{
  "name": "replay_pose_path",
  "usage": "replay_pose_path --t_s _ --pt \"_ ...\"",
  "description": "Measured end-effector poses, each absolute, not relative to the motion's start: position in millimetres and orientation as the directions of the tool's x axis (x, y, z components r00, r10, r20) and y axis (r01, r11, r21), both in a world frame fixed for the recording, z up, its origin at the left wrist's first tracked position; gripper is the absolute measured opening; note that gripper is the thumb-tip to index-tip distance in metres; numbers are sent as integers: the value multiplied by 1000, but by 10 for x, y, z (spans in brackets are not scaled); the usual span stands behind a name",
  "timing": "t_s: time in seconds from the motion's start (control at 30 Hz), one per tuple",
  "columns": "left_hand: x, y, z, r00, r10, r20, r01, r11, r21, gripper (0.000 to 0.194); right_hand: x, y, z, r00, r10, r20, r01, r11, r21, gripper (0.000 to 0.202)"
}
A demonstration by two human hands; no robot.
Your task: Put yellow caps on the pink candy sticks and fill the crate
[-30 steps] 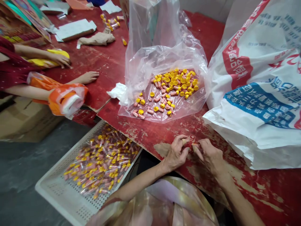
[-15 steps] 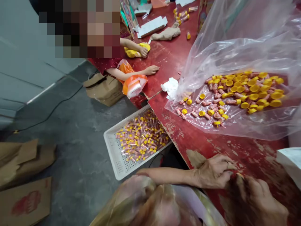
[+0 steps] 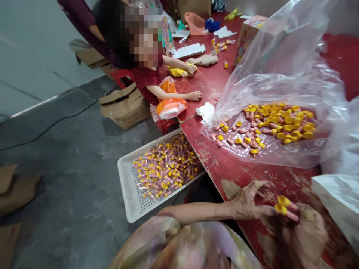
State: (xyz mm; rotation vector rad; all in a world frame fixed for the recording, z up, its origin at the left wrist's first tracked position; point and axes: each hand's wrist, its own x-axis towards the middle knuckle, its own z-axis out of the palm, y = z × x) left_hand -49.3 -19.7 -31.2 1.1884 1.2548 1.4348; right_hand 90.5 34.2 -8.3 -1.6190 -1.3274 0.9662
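Observation:
Over the red table (image 3: 204, 145), my right hand (image 3: 310, 231) holds two small pink-filled tubes (image 3: 292, 215) side by side, their yellow caps (image 3: 281, 208) pointing left. My left hand (image 3: 249, 201) is open, palm side down, fingers apart. Its thumb tip reaches the nearer cap; whether it touches cannot be told. Beyond both hands, a clear plastic bag (image 3: 283, 158) lies spread open, with many pink pieces (image 3: 242, 145) and yellow caps (image 3: 288, 127) inside it.
A white perforated tray (image 3: 127, 190) full of yellow-capped tubes (image 3: 168, 164) stands below the table edge at left. Another person's hand (image 3: 194, 95) rests on the table near an orange bag (image 3: 172, 106). A crumpled tissue (image 3: 206, 112) lies by the plastic bag. Cardboard (image 3: 126, 106) is on the floor.
My hands have moved apart, and two yellow-capped tubes now show in my right hand. My left fingers have spread. The camera view has shifted slightly.

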Motion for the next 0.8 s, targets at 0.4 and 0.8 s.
replay_pose_path --t_s 0.4,0.8 --pt "-444 -188 -61 -67 995 -72 -462 33 886 75 354 -147 -168 79 946 -313 -362 -265 -893 34" --pt "-990 -216 160 -421 827 -372 -768 -106 632 41 659 -126 -93 -174 918 357 507 395 -766 31"
